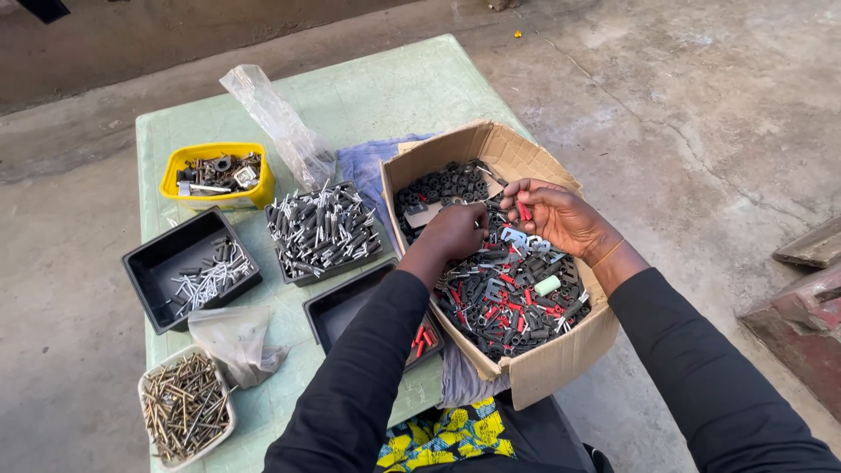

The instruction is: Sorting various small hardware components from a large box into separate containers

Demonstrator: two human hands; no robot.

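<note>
A red part (524,211) is pinched in the fingers of the right hand (552,217), raised just above the box (561,350) of mixed parts on the worktop (368,96); the left hand (451,232), fingers curled, is lowered into the pile beside it

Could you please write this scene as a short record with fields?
Place: pale green table outdoors, concrete ground
Left hand: reaching into cardboard box of black, red and grey small parts
Right hand: holding a small red part above the box
Nearby: black tray of sleeved pins, yellow tub, white tray of nails
</note>
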